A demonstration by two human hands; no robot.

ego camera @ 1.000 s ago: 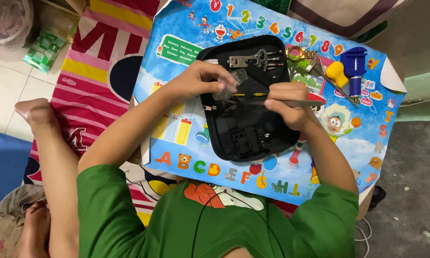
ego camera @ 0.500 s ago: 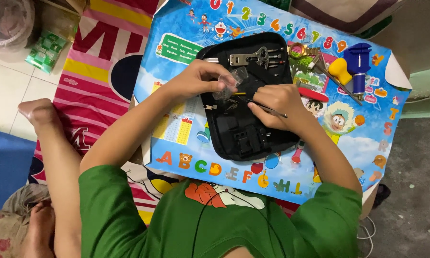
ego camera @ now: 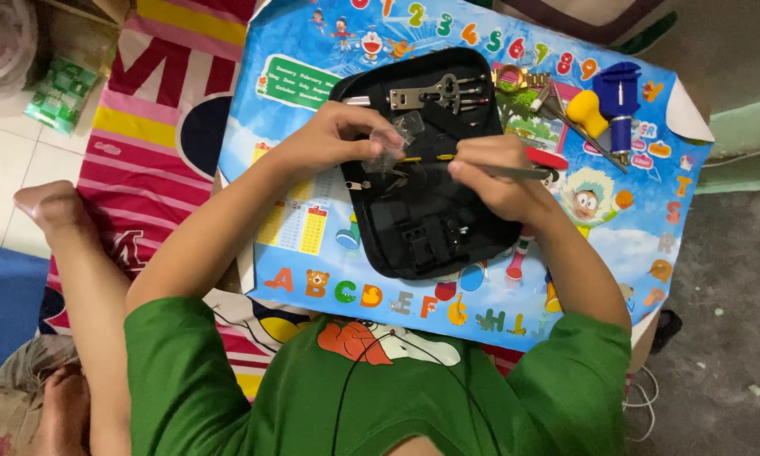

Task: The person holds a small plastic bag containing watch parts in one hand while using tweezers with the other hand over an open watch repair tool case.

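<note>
Across the middle of the view lies a bright blue picture mat printed with cartoon letters and figures, covering the counter and reaching over a pink striped mat on the left. On the blue mat, at its centre, sits an open black tool case with dark straps and a metal tool near its top edge. Both hands work just above the case. The left hand comes in from the left, its fingers curled in a tight grip on a small clear plastic bag, which hangs over the upper half of the case. The right hand is closed in a firm grip around a thin metal rod that points out to the right, with its knuckles close to the bag. To the right of the case, on the mat, stand a blue tool and a yellow-handled tool, just beside each other. Far left, on the pale floor, lies a small green packet.
</note>
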